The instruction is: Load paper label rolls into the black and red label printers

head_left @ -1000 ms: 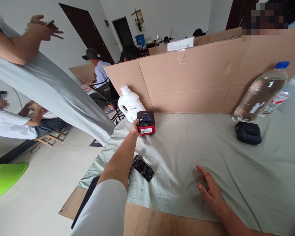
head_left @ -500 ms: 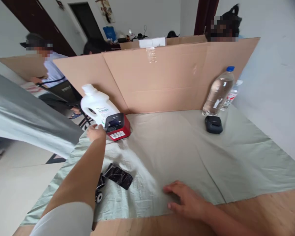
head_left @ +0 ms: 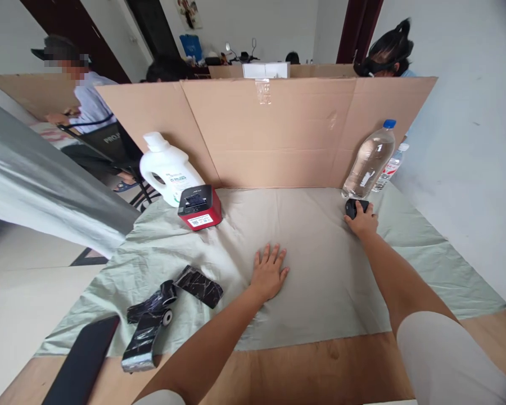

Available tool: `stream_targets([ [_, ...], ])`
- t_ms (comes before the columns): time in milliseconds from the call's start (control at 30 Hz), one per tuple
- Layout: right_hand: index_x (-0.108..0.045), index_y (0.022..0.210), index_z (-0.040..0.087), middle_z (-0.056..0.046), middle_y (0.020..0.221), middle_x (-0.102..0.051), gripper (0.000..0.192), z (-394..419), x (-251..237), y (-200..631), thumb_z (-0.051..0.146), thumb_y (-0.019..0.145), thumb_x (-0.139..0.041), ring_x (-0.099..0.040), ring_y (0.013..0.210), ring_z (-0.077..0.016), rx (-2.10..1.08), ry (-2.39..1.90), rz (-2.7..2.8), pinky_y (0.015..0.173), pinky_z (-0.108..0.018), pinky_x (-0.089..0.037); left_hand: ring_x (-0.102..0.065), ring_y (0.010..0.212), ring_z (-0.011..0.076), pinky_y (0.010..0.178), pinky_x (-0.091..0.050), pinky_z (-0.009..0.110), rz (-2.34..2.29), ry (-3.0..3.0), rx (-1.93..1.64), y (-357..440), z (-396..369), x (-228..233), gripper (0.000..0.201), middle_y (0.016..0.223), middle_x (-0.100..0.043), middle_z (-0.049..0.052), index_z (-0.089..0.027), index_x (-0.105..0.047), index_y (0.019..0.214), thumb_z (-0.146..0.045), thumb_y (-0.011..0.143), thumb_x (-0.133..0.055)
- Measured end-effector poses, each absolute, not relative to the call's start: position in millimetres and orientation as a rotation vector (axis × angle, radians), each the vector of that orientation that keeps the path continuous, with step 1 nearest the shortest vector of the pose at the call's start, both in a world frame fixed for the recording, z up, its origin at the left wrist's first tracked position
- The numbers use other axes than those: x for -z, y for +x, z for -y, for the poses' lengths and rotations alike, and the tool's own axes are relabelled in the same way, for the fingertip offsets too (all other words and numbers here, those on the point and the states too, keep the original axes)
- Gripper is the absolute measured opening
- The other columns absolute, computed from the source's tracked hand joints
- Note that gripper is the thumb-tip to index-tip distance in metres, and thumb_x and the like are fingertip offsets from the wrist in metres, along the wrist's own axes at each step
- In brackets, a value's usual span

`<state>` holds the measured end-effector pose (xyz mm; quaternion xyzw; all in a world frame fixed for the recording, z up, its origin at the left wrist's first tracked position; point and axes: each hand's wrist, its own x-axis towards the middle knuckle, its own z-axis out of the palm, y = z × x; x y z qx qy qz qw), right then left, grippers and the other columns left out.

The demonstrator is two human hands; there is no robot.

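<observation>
Black plastic, hard and smooth, makes up the small device (head_left: 356,207) under the right hand (head_left: 364,221), whose fingers curl over its near edge; how tightly they grip it cannot be told. It lies just beyond the fingertips' reach of the clear water bottle (head_left: 370,161), at the foot of the cardboard screen (head_left: 278,132). It looks light and rigid, likely a little slick, so a pinch across its two short sides would hold it best. The left hand (head_left: 269,274) lies flat with fingers spread on the pale green cloth (head_left: 312,247), which is soft and creased and may drag. Left of those fingers sit a red-and-black box (head_left: 199,207) and a white jug (head_left: 168,167).
</observation>
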<state>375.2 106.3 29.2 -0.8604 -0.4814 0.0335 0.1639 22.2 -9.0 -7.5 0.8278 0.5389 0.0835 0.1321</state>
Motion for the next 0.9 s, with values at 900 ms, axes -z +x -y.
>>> stream_targets([
  [900, -0.063, 0.121, 0.022, -0.016, 0.149, -0.033, 0.037, 99.3, 4.8, 156.2, 0.043, 0.093, -0.050, -0.048, 0.126, -0.0333, -0.143, -1.474, 1.895, 0.097, -0.055, -0.050, -0.052, 0.116, 0.0253, 0.109, -0.035, 0.043, -1.244, 1.671, -1.006, -14.9, 19.8, 0.9, 0.045, 0.128, -0.057, 0.011, -0.020, -0.058, 0.132, -0.038, 0.093, -0.045],
])
